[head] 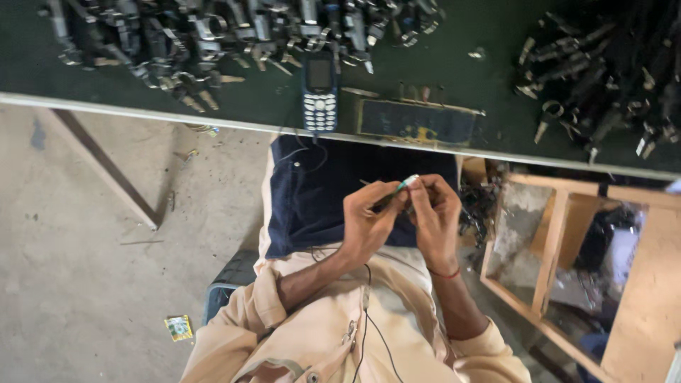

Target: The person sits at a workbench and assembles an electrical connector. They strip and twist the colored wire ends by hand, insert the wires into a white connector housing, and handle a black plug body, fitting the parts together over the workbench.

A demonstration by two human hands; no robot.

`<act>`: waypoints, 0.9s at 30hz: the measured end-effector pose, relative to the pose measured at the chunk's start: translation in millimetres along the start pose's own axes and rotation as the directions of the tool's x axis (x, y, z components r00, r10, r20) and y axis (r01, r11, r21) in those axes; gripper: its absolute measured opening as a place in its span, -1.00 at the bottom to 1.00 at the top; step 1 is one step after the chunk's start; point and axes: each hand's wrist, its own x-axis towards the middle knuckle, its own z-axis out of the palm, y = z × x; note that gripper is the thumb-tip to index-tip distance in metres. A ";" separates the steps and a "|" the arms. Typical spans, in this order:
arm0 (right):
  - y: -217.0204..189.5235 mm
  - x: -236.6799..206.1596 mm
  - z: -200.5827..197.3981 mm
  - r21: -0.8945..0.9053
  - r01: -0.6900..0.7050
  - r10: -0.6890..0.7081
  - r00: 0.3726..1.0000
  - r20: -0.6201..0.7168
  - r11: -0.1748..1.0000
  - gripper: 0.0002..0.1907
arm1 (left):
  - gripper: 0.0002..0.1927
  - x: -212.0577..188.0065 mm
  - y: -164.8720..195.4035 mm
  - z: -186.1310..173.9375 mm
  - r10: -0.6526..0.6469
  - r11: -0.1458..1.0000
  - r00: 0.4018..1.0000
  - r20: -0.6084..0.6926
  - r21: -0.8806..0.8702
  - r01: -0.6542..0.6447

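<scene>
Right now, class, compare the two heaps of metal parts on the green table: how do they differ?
The left heap spreads wide along the table's far edge; the right heap is a tighter clump near the right corner. The left heap looks silvery and well lit; the right heap looks darker, nearly black. A phone lies just below the left heap; none lies by the right. Both are loose jumbles of small metal pieces.

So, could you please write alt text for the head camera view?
Left hand and right hand pinch a small white-tipped green part over a dark blue lap cloth. Beyond, a dark green table holds heaped grey metal parts and a blue keypad phone.
</scene>
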 end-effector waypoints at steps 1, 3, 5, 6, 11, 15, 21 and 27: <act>2.1 0.2 -1.7 0.023 0.001 -0.001 1.000 -0.004 1.000 -0.85 | -0.88 0.2 -0.5 2.8 -0.005 1.000 1.000 -0.002 -0.006 0.005; 6.1 1.1 -5.0 0.066 0.005 -0.005 1.000 -0.010 0.998 -0.86 | -0.90 0.6 -2.8 8.2 -0.040 0.999 0.999 -0.006 0.008 0.040; 9.1 2.2 -7.7 0.150 -0.019 0.021 1.000 -0.008 0.989 -0.86 | -0.91 1.5 -6.2 13.6 -0.056 0.998 0.998 -0.019 0.042 0.057; 10.2 3.2 -9.1 0.193 -0.029 0.030 1.000 -0.002 0.981 -0.86 | -0.91 2.2 -8.2 16.0 -0.055 0.996 0.998 -0.027 0.070 0.056; 6.4 8.1 -24.3 0.061 -0.004 0.003 1.000 0.016 0.998 -0.87 | -0.84 3.9 -14.2 28.9 -0.076 0.996 0.997 -0.007 0.047 0.077; 1.3 16.5 -42.7 0.095 0.009 -0.008 1.000 -0.009 0.995 -0.85 | -0.83 4.0 -16.0 40.5 -0.249 0.963 0.967 0.052 -0.098 0.253; 9.3 16.5 -52.5 0.288 -0.092 0.077 0.995 0.062 0.953 -0.77 | -0.85 0.2 -23.2 46.5 -0.191 0.959 0.974 0.123 -0.188 0.211; 17.6 13.0 -44.3 0.290 -0.106 0.089 0.993 0.073 0.951 -0.77 | -0.84 -4.9 -32.4 44.8 -0.181 0.965 0.981 0.072 -0.177 0.191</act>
